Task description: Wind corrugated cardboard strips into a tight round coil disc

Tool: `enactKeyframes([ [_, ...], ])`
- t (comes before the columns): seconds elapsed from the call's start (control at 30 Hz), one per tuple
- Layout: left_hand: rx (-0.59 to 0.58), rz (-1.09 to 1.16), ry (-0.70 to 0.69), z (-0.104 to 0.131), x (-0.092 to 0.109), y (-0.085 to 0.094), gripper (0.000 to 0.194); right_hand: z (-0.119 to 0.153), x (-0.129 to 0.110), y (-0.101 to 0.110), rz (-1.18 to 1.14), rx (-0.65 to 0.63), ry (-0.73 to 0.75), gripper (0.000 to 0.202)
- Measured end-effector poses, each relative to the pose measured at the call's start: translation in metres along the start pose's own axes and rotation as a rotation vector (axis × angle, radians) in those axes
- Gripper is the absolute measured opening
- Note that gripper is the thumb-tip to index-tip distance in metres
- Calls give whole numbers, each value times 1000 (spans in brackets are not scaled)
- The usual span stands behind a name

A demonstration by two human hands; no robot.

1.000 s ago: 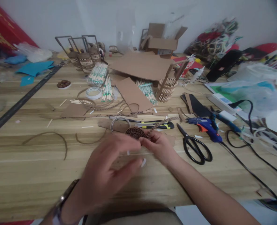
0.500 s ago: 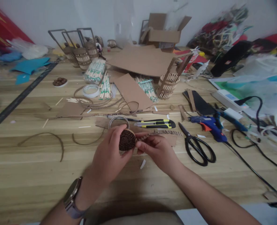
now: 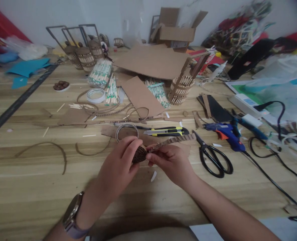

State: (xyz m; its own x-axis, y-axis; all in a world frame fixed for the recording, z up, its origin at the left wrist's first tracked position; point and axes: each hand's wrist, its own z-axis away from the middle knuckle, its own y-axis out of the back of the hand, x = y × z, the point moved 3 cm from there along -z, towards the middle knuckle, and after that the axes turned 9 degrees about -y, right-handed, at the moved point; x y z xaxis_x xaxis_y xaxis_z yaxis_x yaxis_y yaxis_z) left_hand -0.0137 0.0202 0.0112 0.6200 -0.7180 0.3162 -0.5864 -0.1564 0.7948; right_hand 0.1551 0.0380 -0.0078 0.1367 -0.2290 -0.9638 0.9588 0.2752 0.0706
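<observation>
A dark brown rolled cardboard coil (image 3: 139, 155) is gripped by my left hand (image 3: 120, 164), whose fingers wrap over its top and side. From the coil's right edge runs a ridged cardboard strip (image 3: 175, 141), pinched between thumb and fingers of my right hand (image 3: 170, 164). The strip's loose end points right, towards the black scissors (image 3: 212, 157). Just behind my left fingers stands a ring (image 3: 126, 133). A yellow and black box cutter (image 3: 167, 131) lies beyond my hands. My left wrist wears a watch.
A blue glue gun (image 3: 225, 134) with a trailing cord lies right of the scissors. Behind are cardboard sheets (image 3: 151, 62), a stick-covered basket (image 3: 181, 88), packs of sticks (image 3: 100, 73) and a tape roll (image 3: 96, 95). Curved strips (image 3: 60, 147) lie at left.
My left hand has turned the coil, so less of its flat face shows. The strip's free end has risen slightly. The view has shifted a little.
</observation>
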Motion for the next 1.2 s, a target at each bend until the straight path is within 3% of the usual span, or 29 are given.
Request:
enactKeyframes([
  [0.33, -91, -154, -133, 1, 6, -1, 41, 2, -7, 1, 377, 83, 268, 29],
  [0.43, 9, -143, -104, 0, 8, -1, 46, 3, -5, 0, 348, 91, 249, 26],
  [0.6, 183, -126, 80, 1, 8, -5, 67, 5, 3, -1, 233, 97, 151, 27],
  [0.8, 195, -36, 138, 4, 7, -9, 54, 4, 6, -4, 174, 78, 145, 35],
  [1.2, 74, -40, 64, 3, 6, -7, 56, 4, -11, 2, 270, 92, 240, 45],
])
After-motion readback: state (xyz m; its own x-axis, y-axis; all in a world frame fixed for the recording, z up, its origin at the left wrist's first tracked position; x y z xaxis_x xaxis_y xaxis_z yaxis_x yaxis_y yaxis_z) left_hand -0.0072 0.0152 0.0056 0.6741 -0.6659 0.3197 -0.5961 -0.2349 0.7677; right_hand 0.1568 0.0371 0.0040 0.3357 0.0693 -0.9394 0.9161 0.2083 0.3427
